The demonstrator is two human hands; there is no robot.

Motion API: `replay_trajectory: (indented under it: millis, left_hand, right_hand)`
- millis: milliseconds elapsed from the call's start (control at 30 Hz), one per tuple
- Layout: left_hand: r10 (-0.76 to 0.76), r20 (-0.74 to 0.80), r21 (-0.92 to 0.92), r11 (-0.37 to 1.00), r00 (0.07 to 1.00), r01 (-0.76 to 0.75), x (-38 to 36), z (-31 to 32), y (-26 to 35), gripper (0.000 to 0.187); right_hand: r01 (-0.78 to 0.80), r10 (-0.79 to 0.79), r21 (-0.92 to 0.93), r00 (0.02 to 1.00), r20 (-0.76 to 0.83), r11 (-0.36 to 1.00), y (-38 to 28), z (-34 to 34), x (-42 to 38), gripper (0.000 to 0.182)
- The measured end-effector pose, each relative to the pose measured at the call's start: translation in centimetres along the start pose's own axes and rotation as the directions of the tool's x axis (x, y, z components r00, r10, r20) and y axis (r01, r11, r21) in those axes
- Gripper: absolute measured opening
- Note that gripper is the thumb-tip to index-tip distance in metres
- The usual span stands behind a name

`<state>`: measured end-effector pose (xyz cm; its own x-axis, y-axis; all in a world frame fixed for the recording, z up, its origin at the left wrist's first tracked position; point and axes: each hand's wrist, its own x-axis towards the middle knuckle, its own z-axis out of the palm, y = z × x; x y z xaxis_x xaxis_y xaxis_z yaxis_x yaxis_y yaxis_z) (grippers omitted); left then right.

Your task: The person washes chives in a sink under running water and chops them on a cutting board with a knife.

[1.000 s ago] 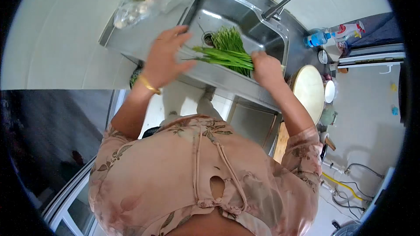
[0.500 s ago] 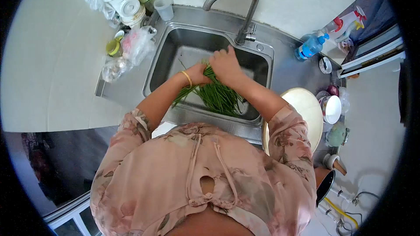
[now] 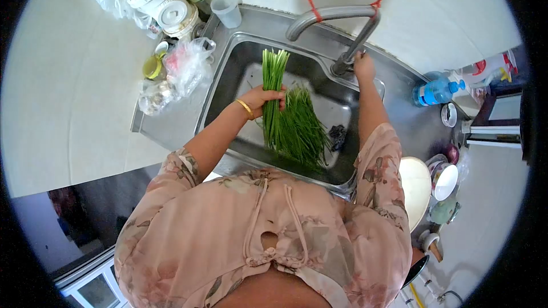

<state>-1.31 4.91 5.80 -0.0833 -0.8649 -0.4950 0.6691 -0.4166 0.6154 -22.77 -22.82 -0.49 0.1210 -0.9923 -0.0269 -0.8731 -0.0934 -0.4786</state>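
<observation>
My left hand [image 3: 264,99], with a yellow bangle at the wrist, is closed round a bundle of long green stalks [image 3: 274,68] held over the metal sink [image 3: 248,137]. The pale cut ends point up toward the faucet side. More thin green stalks [image 3: 299,125] lie in the basin just right of that bundle. My right hand [image 3: 364,67] is at the base of the curved faucet [image 3: 337,11], its fingers closed on the handle, which is mostly hidden. A dark crumpled scrap [image 3: 337,136] rests in the basin's right part.
A clear plastic cup [image 3: 227,10] stands behind the sink's left corner. Plastic bags [image 3: 185,65] and white tubs [image 3: 173,16] are at the left. On the right are a blue bottle [image 3: 436,90], a pale round board [image 3: 414,188] and bowls [image 3: 444,181]. Red cords hold the faucet.
My right hand has left the stalks and moved right to the faucet base. My left hand now holds a bundle upright, apart from the rest. The view has shifted.
</observation>
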Motion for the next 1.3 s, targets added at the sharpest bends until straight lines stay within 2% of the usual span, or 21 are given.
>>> replay_trajectory:
  millis: [167,567,667,767,867,967,1067,1100,1167,1200,1233,1267,1300]
  left_hand:
    - [0.008,0.026,-0.093,0.996,1.000,-0.005,1.2,-1.4,0.0,0.030]
    - [-0.059,0.078,-0.363,0.928,0.995,0.083,2.6,-2.5,0.3,0.030]
    - [-0.021,0.113,-0.386,0.920,0.993,0.064,2.8,-2.7,0.3,0.029]
    - [0.002,0.057,-0.341,0.940,0.998,0.018,2.7,-2.2,0.6,0.028]
    - [-0.012,0.043,-0.327,0.945,0.999,0.025,2.5,-1.8,1.0,0.020]
    - [0.002,0.035,-0.314,0.949,0.999,0.010,2.4,-1.3,1.0,0.020]
    - [0.000,0.021,-0.297,0.955,1.000,0.006,2.6,-1.5,0.6,0.021]
    - [0.006,0.019,-0.277,0.961,1.000,-0.001,2.7,-1.8,0.4,0.020]
    - [0.024,0.017,-0.238,0.971,1.000,-0.019,3.0,-2.4,0.1,0.018]
    - [0.047,-0.028,-0.211,0.976,0.999,-0.052,3.0,-2.2,0.2,0.018]
    - [0.066,-0.074,-0.183,0.980,0.995,-0.079,2.8,-1.8,0.2,0.020]
    - [0.086,-0.118,-0.153,0.983,0.989,-0.103,2.7,-1.6,0.1,0.021]
    - [0.108,-0.171,-0.105,0.986,0.979,-0.127,2.8,-1.6,-0.4,0.021]
  right_hand:
    - [-0.052,0.048,-0.054,0.997,-0.065,0.997,0.6,1.4,0.4,0.048]
    - [-0.103,0.106,0.038,0.991,-0.083,0.994,4.6,3.9,3.1,0.040]
    - [-0.054,0.057,0.067,0.998,-0.041,0.996,3.9,2.9,1.8,0.046]
    - [-0.062,0.067,0.089,0.996,-0.052,0.994,3.8,2.9,1.7,0.045]
    - [-0.140,0.142,0.139,0.990,-0.008,0.980,4.0,3.0,2.0,0.044]
    - [-0.120,0.136,0.272,0.990,-0.041,0.955,5.6,4.2,2.6,0.045]
    - [-0.125,0.128,0.090,0.992,-0.019,0.988,0.7,0.1,-0.7,0.046]
    - [-0.059,0.080,0.107,0.974,-0.211,0.992,0.5,0.8,-1.6,0.046]
    - [0.085,-0.012,0.102,0.824,-0.566,0.991,0.1,2.4,-3.3,0.049]
    - [0.096,0.075,0.404,0.919,-0.387,0.910,-2.5,1.6,-6.1,0.050]
    - [0.038,0.103,0.665,0.980,-0.172,0.746,-5.9,1.3,-9.3,0.052]
    - [0.034,-0.020,0.771,0.999,-0.028,0.636,-7.9,3.1,-11.4,0.028]
    - [0.015,-0.150,0.730,0.981,0.120,0.683,-9.9,4.5,-13.5,0.031]
